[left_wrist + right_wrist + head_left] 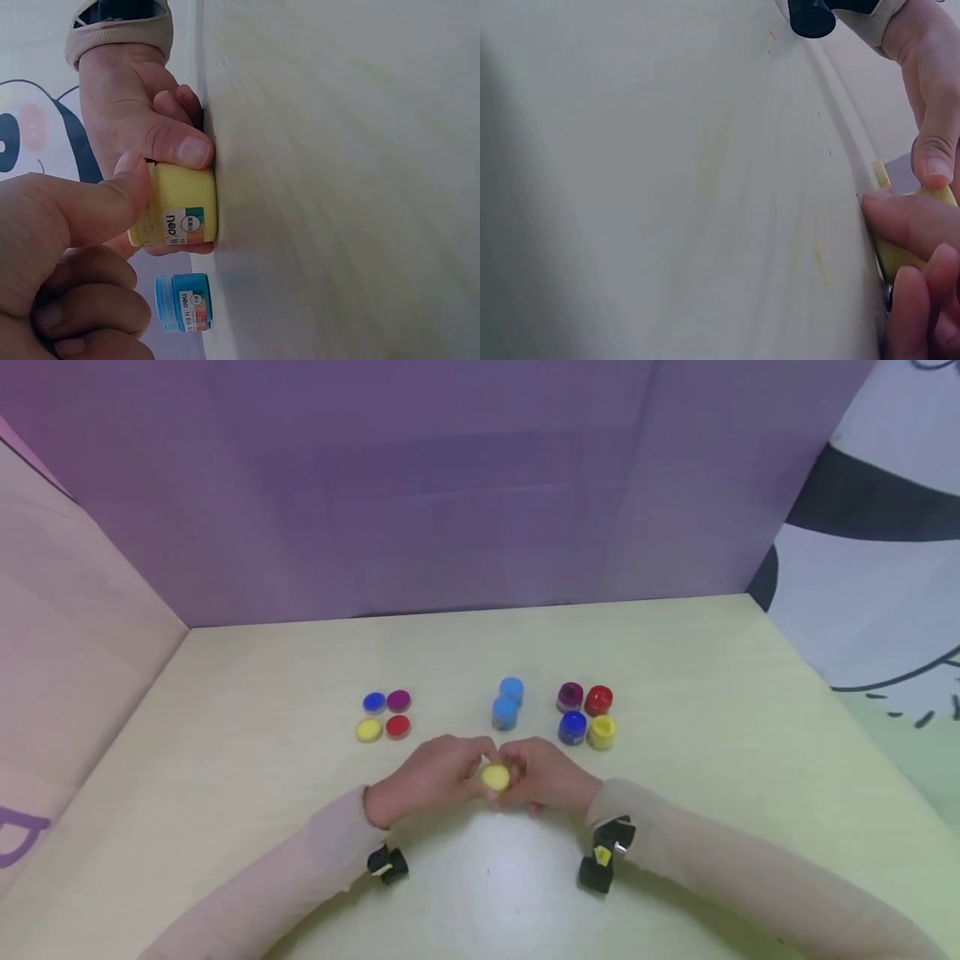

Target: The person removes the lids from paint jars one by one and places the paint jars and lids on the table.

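A small yellow paint jar (pixel 184 206) with a printed label is held between both hands, low over the table. My left hand (pixel 435 777) pinches its yellow lid (pixel 495 777) between thumb and fingers. Around the jar's body, my right hand (pixel 551 774) keeps a grip, its thumb (pixel 193 151) along the side. In the right wrist view, part of the yellow body (pixel 900 259) shows behind the right fingers; the rest is covered. Just beyond the hands stand two light-blue jars (pixel 505 714), one behind the other; the nearer has its lid on.
Loose round lids lie at the left: blue (pixel 374 702), purple (pixel 399 700), yellow (pixel 368 730) and red (pixel 397 727). At the right stand lidless jars: purple (pixel 570 697), red (pixel 598 700), blue (pixel 572 727) and yellow (pixel 602 732). A purple panel (pixel 465 527) borders the table's back.
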`<state>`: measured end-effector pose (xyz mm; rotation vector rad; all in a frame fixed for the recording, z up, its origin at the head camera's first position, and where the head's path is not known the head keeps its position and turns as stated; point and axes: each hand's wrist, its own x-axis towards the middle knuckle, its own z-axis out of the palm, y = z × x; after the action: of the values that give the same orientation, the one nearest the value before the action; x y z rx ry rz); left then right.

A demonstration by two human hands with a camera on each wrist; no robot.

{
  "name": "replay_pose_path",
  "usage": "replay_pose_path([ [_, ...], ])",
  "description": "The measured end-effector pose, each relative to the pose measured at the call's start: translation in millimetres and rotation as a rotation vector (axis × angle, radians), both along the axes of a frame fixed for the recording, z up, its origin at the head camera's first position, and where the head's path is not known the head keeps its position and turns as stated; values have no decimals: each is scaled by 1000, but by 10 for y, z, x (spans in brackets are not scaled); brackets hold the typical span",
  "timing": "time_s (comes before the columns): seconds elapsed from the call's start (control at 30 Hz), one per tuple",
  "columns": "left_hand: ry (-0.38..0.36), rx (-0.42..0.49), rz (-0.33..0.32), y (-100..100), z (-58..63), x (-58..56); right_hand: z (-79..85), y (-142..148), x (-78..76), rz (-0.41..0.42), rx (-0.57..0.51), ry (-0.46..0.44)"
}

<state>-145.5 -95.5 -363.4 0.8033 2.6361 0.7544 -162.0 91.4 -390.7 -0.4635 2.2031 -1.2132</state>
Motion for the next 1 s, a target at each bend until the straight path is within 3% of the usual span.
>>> replay_pose_path([
  [0.27,21,-29,20,35,20,20,41,-15,22,-21,-11,19],
  [0.5,48,7,36,63,-30,68,25,-33,45,-40,-7,20],
  [0.87,70,33,181,150,-49,181,24,-27,35,-28,-7,55],
  [1.0,38,39,156,107,-70,154,-16,-19,44,-18,-30,49],
])
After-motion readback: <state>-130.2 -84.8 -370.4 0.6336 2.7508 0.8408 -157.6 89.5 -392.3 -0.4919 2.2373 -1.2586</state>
